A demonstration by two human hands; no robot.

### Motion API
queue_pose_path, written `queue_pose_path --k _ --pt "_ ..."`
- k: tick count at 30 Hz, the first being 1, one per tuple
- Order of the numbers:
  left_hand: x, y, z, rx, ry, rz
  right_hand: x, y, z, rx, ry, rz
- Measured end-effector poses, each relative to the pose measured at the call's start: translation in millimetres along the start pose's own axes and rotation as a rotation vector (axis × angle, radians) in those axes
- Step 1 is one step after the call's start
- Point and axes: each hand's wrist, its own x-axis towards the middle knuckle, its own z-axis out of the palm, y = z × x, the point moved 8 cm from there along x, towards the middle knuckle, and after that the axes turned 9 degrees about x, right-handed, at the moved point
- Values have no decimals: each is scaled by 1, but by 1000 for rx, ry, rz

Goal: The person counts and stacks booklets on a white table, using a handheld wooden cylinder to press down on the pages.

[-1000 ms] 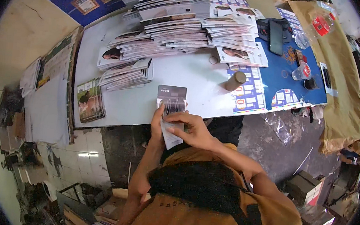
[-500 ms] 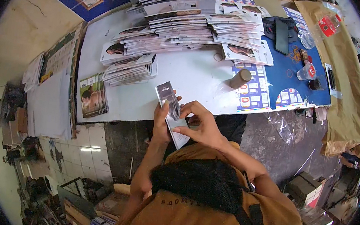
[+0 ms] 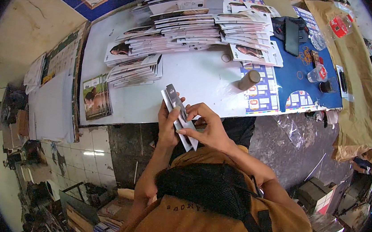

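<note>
Folded leaflet (image 3: 180, 123), long and narrow, held at a slant in front of the body, over the near edge of the bench (image 3: 189, 78); dark grey at the upper end, white at the lower, layers slightly parted lengthwise; gripped firmly in the left hand (image 3: 167, 127), with thumb laid on the near face and fingers behind; touched from the other side by the right hand (image 3: 211, 128), with thumb and forefinger set apart along the leaflet, no telling whether pinched onto a layer; both hands close together, well apart from the piles; across the far part of the bench, tall, uneven stacks of booklets (image 3: 181, 28), pale-edged and heaped against one another; nearer, to the left, a smaller pile (image 3: 136, 72) of similar booklets; at the near left corner, green-and-brown booklets (image 3: 96, 99); right of the bare white surface, a greyish-brown cylinder (image 3: 249, 80), tilted in view, beside blue-and-white printed sheets (image 3: 262, 91); on the blue area farther right, a dark phone (image 3: 291, 38), loose rubber bands (image 3: 307, 57) and a clear plastic cup (image 3: 317, 74); near the far right corner, a red-labelled bottle (image 3: 338, 27); along the right end, crumpled brown paper (image 3: 361, 101).
</note>
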Motion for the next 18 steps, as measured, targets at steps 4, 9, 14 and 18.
queue_pose_path --k 4,9,14,18 --pt "1 -1 -1 134 -56 -17 1 9 -2 87 5 55" --pt "6 -2 -2 136 -50 -38 2 6 -11 145 97 80" --pt "14 32 6 293 -224 282 10 -1 -33 6 58 67" --pt "19 80 40 550 -359 490 21 -45 -44 -162 8 -289"
